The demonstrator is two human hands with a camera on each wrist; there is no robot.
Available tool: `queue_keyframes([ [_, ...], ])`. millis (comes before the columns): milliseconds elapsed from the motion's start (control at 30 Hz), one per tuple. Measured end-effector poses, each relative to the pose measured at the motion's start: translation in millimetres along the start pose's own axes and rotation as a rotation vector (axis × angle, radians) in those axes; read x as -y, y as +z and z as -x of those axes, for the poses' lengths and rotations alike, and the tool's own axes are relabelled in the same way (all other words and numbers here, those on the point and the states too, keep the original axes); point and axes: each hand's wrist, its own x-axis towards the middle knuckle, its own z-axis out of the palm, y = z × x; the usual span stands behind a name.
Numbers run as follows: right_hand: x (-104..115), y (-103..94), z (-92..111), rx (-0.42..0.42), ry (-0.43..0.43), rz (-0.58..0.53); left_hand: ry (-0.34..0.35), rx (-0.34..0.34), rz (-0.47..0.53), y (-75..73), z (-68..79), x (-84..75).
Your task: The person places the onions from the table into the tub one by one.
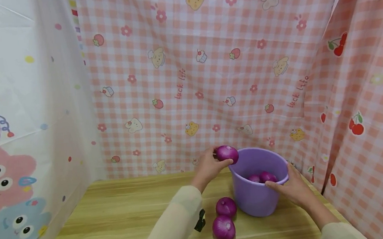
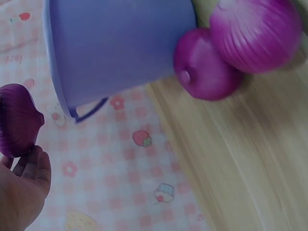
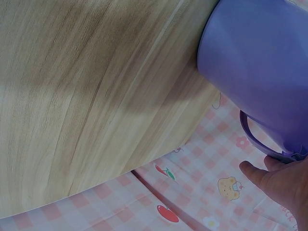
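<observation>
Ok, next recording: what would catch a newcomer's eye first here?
The purple bucket stands out first, toward the right of the wooden table, with onions inside and the right hand holding its rim. Next comes the raised onion in the left hand, at the rim's left side. Two more onions lie on the table at the bucket's near left.

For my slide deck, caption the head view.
Left hand holds an onion near a bucket, which the right hand grips; two more onions on the table.
</observation>
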Motion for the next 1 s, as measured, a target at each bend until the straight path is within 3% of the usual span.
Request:
queue_keyframes([
  [200,-1,-0.3,1,0.011,0.011,-0.007,0.012,0.013,-0.002,16.9,-2.5,-12.3],
  [433,0,-0.6,0,0.009,-0.009,-0.029,0.073,0.034,-0.044,32.6,-1.7,-18.4],
  [600,0,-0.4,0,0.007,-0.002,-0.01,0.042,0.082,-0.085,40.2,1.0,-21.4],
  [833,-1,0.4,0,-0.004,-0.01,-0.007,-0.009,0.113,-0.096,42.1,2.6,-20.8],
  [1000,-1,0.5,0,-0.011,-0.012,-0.004,0.051,0.083,-0.079,37.3,1.4,-16.8],
])
